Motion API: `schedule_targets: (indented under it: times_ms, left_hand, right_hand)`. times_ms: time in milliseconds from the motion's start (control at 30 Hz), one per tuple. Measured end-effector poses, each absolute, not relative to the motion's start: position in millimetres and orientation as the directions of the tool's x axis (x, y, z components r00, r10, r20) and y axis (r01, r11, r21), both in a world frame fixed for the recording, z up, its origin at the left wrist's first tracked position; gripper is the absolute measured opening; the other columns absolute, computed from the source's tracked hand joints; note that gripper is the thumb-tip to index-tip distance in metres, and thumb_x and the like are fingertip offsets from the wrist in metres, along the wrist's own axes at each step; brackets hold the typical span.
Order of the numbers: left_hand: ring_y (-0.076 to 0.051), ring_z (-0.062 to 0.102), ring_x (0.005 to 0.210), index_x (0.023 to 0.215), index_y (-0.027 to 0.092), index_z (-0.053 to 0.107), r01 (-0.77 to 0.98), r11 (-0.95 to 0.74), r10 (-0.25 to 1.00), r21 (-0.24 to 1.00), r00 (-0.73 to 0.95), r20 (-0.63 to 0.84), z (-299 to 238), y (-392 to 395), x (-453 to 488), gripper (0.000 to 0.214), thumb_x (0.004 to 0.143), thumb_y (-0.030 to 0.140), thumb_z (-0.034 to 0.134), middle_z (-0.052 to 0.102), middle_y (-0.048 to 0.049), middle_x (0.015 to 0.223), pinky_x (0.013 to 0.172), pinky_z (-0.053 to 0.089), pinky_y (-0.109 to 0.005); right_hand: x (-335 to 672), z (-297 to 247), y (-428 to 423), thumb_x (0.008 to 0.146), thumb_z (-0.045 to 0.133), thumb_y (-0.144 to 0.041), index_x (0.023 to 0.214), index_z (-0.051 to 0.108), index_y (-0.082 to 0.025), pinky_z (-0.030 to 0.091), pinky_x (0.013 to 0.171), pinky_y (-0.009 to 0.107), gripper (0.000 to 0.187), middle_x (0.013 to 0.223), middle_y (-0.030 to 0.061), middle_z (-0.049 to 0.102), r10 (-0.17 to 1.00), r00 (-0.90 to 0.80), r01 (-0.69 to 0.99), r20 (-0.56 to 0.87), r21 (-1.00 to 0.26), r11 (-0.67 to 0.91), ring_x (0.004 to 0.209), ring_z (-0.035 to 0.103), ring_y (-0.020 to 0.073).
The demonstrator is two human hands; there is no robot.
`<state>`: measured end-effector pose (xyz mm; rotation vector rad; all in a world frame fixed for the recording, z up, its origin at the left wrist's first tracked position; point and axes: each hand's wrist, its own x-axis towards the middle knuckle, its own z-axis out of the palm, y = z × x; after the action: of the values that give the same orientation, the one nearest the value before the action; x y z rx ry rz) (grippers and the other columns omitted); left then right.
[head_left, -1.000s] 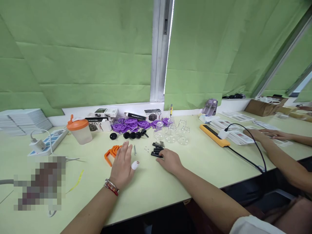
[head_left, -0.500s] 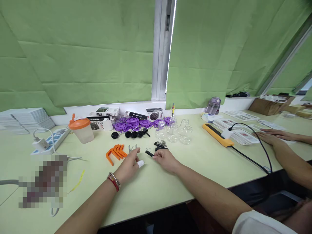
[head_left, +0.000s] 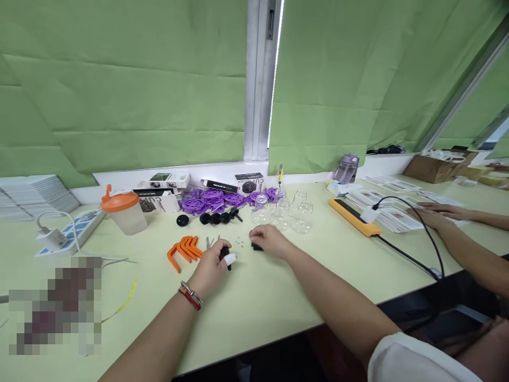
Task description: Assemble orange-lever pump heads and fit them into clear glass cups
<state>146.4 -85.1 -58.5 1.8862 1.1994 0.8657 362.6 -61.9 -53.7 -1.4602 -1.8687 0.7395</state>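
My left hand [head_left: 211,265], with a white wrap on one finger, is closed around a small black plastic part [head_left: 225,251] held just above the table. To its right, my right hand [head_left: 271,240] reaches down with bent fingers over a small group of black pieces [head_left: 256,247]. The fingers hide most of that group, and what they pinch does not show. Tiny metal bits [head_left: 239,242] lie between the hands. Orange bent handles [head_left: 185,248] rest left of my left hand, beside metal pins [head_left: 209,242].
Purple openwork discs [head_left: 212,199], black round knobs with rods [head_left: 214,218] and clear glass jars [head_left: 301,217] stand behind. An orange-lidded cup [head_left: 129,217] is at left. An orange power strip [head_left: 353,217] and another person's hands [head_left: 431,215] are at right.
The black part has passed from my right hand into my left, which has closed on it. My right hand has moved back over the black pieces and springs.
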Motion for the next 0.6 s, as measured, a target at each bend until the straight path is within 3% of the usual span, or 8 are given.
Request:
schedule_targets:
  times_ms: [67,133,333,467,600]
  left_hand:
    - [-0.015,0.048,0.061,0.098,0.022,0.052,0.491,-0.321,0.923,0.810,0.354,0.151,-59,-86,144,0.022,0.080,0.033,0.052,0.053,0.0018,0.071,0.056,0.036,-0.025]
    - [-0.015,0.050,0.062,0.100,0.021,0.052,0.529,-0.360,0.911,0.768,0.378,0.167,-59,-87,143,0.020,0.083,0.030,0.048,0.056,0.0010,0.072,0.057,0.038,-0.026]
    - [-0.018,0.058,0.076,0.104,0.021,0.054,0.591,-0.509,0.847,0.626,0.474,0.241,-60,-88,145,0.022,0.085,0.021,0.043,0.063,-0.0041,0.089,0.068,0.044,-0.029]
    - [-0.020,0.059,0.084,0.107,0.020,0.054,0.599,-0.530,0.832,0.600,0.502,0.234,-62,-89,145,0.025,0.085,0.019,0.042,0.064,-0.0060,0.096,0.073,0.045,-0.031]
    - [-0.021,0.060,0.088,0.109,0.020,0.055,0.611,-0.521,0.836,0.596,0.505,0.214,-63,-87,143,0.027,0.085,0.019,0.043,0.065,-0.0069,0.100,0.077,0.046,-0.033]
  right_hand:
    - [384,-51,-55,0.080,0.053,-0.021,0.082,0.071,-0.018,0.042,0.072,0.027,0.018,0.083,0.0038,0.069,0.970,-0.032,0.707,0.241,-0.680,0.192,0.077,0.059,0.0161]
    - [399,-54,-54,0.081,0.053,-0.025,0.083,0.071,-0.018,0.041,0.068,0.027,0.019,0.083,0.0038,0.068,0.975,0.019,0.746,0.223,-0.652,0.135,0.073,0.058,0.0159]
    - [410,-67,-59,0.073,0.068,-0.041,0.093,0.073,-0.023,0.042,0.073,0.027,0.028,0.096,0.0039,0.064,0.977,-0.103,0.777,0.184,-0.598,0.195,0.083,0.057,0.0174]
    - [405,-71,-56,0.063,0.077,-0.046,0.104,0.070,-0.024,0.042,0.076,0.029,0.047,0.099,0.0048,0.061,0.971,-0.164,0.798,0.177,-0.555,0.236,0.090,0.057,0.0210]
    - [405,-77,-54,0.062,0.078,-0.047,0.112,0.067,-0.024,0.043,0.078,0.030,0.057,0.104,0.0059,0.059,0.969,-0.193,0.787,0.154,-0.566,0.247,0.092,0.057,0.0218]
